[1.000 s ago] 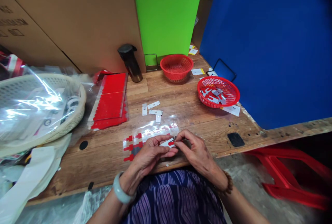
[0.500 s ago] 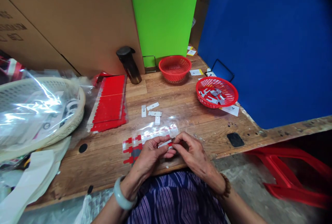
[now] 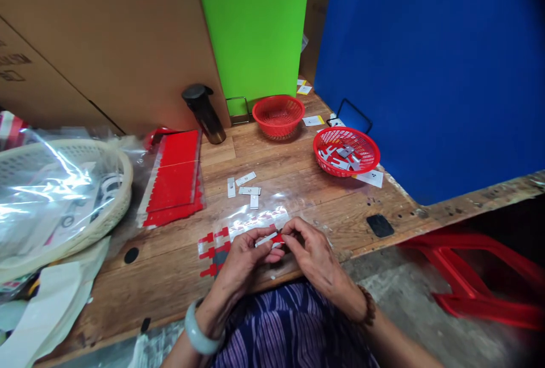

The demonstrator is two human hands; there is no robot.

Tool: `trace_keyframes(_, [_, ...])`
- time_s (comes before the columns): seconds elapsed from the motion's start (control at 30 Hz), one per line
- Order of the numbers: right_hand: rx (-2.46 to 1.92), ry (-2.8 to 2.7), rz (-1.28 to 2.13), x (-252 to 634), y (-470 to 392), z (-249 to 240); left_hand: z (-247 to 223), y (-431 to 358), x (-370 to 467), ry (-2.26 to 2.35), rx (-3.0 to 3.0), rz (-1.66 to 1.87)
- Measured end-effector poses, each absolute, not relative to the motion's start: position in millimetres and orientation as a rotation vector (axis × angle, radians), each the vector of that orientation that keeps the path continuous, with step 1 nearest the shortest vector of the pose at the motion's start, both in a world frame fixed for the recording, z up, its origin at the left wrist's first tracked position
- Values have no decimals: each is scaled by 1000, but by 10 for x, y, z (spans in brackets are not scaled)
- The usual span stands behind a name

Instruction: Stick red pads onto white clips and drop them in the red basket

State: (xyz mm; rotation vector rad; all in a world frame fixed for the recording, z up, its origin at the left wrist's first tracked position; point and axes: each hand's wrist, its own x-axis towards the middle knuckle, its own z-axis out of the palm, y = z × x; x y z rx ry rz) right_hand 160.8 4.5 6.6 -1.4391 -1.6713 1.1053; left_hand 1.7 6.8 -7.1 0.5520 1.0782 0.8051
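In front of my lap, my left hand (image 3: 247, 254) pinches a small white strip (image 3: 266, 239) between thumb and fingers. My right hand (image 3: 313, 250) closes its thumb and forefinger on a red tab (image 3: 278, 239) at the strip's right end. The fingers cover part of both, so I cannot tell whether they are joined. Under and beside my left hand lies a clear sheet with red T-shaped stickers (image 3: 208, 253). Beyond it on the table are several small white rectangular pieces (image 3: 249, 191), some overlapping.
A red basket (image 3: 346, 169) holding red and white pieces stands right, another red basket (image 3: 279, 117) behind. Left are stacked red sheets (image 3: 172, 172), a dark flask (image 3: 205, 115) and a plastic-covered white basket (image 3: 125, 186). A blue panel (image 3: 426, 84) borders the right; a red stool (image 3: 460, 277) stands below.
The view has shifted slightly. More of the red tab shows between my fingers now, while both hands stay close together around the strip.
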Motion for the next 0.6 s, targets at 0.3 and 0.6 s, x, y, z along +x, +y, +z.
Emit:
trace_keyframes(0.3, [-1446,-1759,1029,1593,97,-12,-3,66,29,1125,452,777])
trace_keyframes(0.6, [-1464,-1892,828,1564,62,-13,-60,47,22,1120,489,783])
